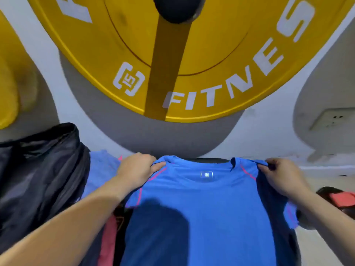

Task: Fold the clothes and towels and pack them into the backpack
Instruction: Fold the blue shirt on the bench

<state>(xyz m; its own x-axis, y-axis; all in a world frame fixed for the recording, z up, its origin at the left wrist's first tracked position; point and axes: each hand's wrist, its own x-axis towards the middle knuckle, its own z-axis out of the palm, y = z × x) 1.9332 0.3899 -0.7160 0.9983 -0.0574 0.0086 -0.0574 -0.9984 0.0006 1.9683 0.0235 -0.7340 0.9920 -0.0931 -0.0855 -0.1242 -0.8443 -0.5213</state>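
Blue T-shirt [201, 217] hangs spread, collar uppermost, long axis running down toward the person. Left hand [136, 172] and right hand [282, 175] each pinch a shoulder (size label facing). Backpack [38, 179] stands nearer the left hand.

Blue T-shirt [201, 217] gripped at both shoulders, black backpack [38, 179] to my left.
I see the shirt spread wide, collar away from me, with pink seams at the sleeves and an M size label [206, 174] inside the neck. My left hand [136, 169] and right hand [282, 177] each pinch a shoulder. Another blue cloth [101, 169] and a pink garment [108, 240] lie between shirt and backpack.
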